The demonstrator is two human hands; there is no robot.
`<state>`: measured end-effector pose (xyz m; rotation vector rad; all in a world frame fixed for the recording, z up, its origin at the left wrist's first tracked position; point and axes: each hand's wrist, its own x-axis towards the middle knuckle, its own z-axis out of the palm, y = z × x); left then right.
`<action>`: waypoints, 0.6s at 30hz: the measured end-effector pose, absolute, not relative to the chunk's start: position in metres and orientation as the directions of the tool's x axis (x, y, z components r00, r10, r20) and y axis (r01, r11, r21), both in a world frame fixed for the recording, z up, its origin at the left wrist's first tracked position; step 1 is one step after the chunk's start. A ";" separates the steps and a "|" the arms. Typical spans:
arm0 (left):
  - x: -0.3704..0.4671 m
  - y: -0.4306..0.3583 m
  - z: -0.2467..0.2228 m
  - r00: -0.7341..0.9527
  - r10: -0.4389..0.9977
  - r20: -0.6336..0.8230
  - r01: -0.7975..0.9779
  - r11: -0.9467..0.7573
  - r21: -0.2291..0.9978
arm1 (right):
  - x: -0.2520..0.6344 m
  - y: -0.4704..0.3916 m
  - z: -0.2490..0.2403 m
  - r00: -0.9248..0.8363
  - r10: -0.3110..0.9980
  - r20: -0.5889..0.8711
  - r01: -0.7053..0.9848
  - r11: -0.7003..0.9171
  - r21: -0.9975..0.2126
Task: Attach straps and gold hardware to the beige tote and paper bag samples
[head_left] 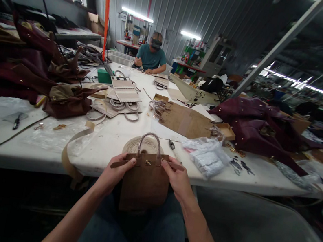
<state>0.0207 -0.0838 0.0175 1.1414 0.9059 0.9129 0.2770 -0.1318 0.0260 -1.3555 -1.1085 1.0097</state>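
Observation:
Between my hands, over my lap at the table's front edge, hangs a small brown handbag with an arched, wrapped handle and a gold-coloured clasp. My left hand grips its upper left corner, thumb on the front by a strap end that sticks out to the left. The upper right corner is pinched in my right hand, near another strap end pointing right. Both hands are closed on the bag. Right behind the handle, a roll of pale tape or cord lies on the table, partly hidden by the bag.
Flat brown bag panels and a clear plastic bag of white pieces lie ahead. Stacked panels with handles are left of centre. Maroon leather bags pile up at both sides. A person sits across the table.

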 end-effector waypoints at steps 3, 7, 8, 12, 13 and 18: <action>0.017 -0.086 0.019 0.342 0.931 -0.124 -0.132 0.179 0.975 | 0.273 -0.136 0.027 0.210 0.978 -0.013 -0.023 -0.009 -1.000; 0.017 -0.091 0.021 0.373 0.921 -0.111 -0.145 0.176 0.974 | 0.272 -0.132 0.021 0.252 0.967 0.030 -0.003 0.032 -0.999; 0.017 -0.092 0.022 0.384 0.917 -0.105 -0.147 0.173 0.974 | 0.272 -0.131 0.019 0.249 0.968 0.042 0.016 0.039 -0.999; 0.014 -0.092 0.024 0.387 0.918 -0.086 -0.131 0.147 0.980 | 0.268 -0.127 0.020 0.252 0.963 0.094 0.106 0.069 -0.992; 0.013 -0.092 0.025 0.384 0.919 -0.092 -0.119 0.148 0.982 | 0.266 -0.127 0.022 0.257 0.960 0.114 0.139 0.080 -0.987; 0.007 -0.085 0.036 0.310 0.937 -0.159 0.006 0.165 0.986 | 0.249 -0.130 0.026 0.285 0.941 0.181 0.236 0.114 -0.965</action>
